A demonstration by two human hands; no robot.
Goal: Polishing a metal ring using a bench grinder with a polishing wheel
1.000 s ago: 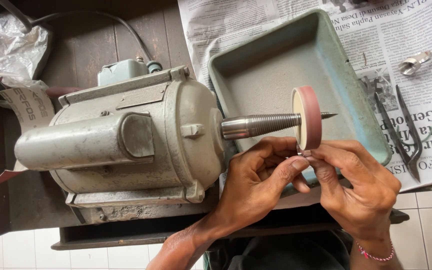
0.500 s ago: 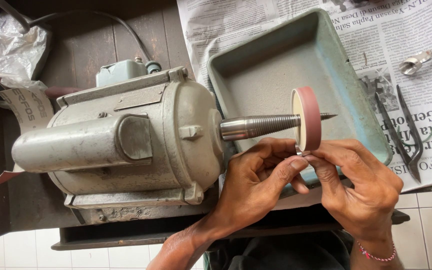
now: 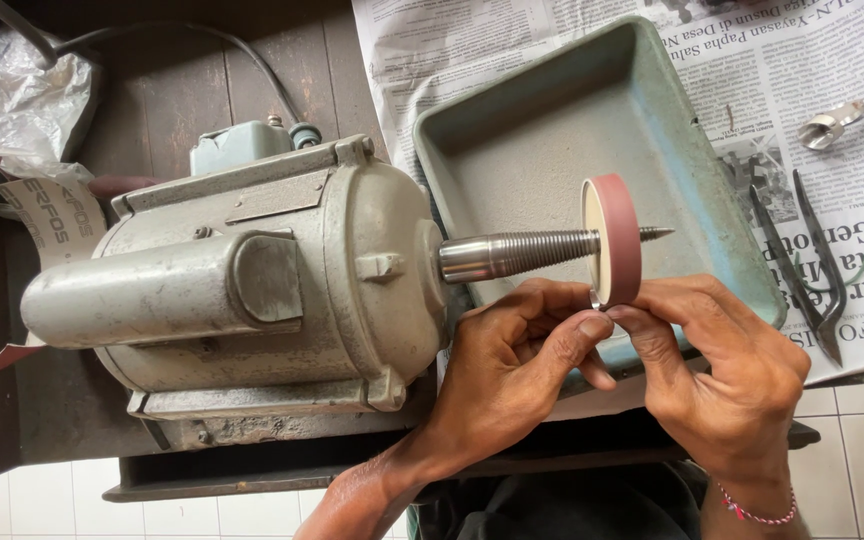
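Observation:
A grey electric motor (image 3: 242, 300) lies on a dark bench, its threaded tapered spindle (image 3: 522, 253) pointing right. A reddish sanding wheel (image 3: 614, 238) sits on the spindle. My left hand (image 3: 512, 370) and my right hand (image 3: 727, 375) meet just under the wheel's lower edge. Together their fingertips pinch a small metal ring (image 3: 595, 298) against the wheel's rim. Most of the ring is hidden by the fingers.
A worn teal metal tray (image 3: 552, 150) lies under the wheel on newspaper (image 3: 832, 60). Dark tweezers (image 3: 812, 265) and a small metal piece (image 3: 830, 125) rest on the paper at right. Crumpled plastic (image 3: 12, 90) and sandpaper (image 3: 52, 215) lie at left. A cable (image 3: 202, 40) runs behind the motor.

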